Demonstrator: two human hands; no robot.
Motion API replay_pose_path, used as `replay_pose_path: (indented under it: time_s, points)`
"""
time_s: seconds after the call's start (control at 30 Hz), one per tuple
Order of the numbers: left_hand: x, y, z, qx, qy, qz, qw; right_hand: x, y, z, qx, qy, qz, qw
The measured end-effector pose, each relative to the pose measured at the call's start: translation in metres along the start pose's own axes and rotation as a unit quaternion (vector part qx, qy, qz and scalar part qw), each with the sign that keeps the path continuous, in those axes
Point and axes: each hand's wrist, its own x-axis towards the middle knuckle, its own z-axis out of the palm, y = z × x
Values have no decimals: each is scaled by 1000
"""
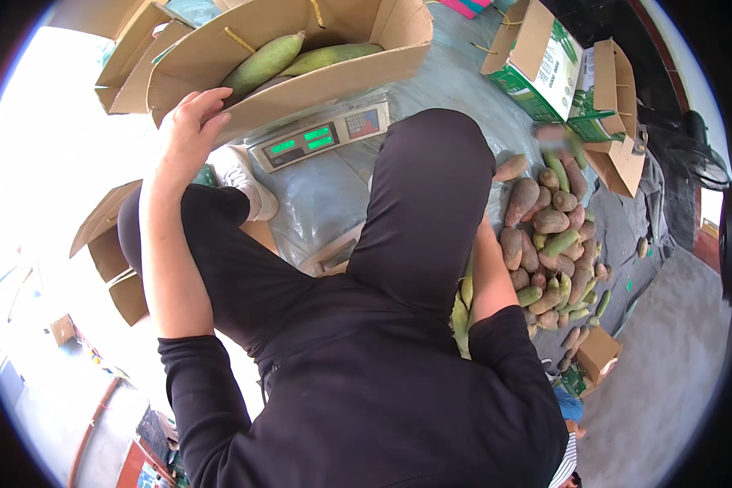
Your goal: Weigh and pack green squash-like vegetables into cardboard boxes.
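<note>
My left hand [191, 130] rests at the near left rim of an open cardboard box [317, 96], thumb and fingers apart. Inside lie long green gourd-like vegetables [267, 63], partly over something darker. The box stands on a digital scale [317, 137] with lit green displays and a keypad. My right forearm [490, 272] reaches down beside my right knee, which hides that hand. Close to this forearm are pale green, husk-like vegetables [461, 313], and just beyond it spreads a heap of reddish-brown sweet potatoes [551, 221] mixed with green vegetables.
Green-and-white cartons [545, 69] stand at the far right, with an open carton [618, 106] beside them. A fan [698, 154] is at the right edge. More open boxes [110, 244] are on the left. Plastic sheeting [451, 77] covers the floor around the scale.
</note>
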Motion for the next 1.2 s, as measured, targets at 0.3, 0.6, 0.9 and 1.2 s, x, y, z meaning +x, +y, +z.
replay_pose_path:
  time_s: [0.3,0.6,0.9,1.2]
  points:
    - [-9,0,-6,15,27,-1,1000,-49,-19,26,6,1,136,991]
    - [-14,-1,-11,33,15,-17,999,-46,-74,29,-346,82,189,915]
    - [-9,14,-8,27,12,-36,999,-18,65,19,-274,60,226,933]
    - [-14,17,-10,62,10,-29,998,22,17,21,-223,54,150,962]
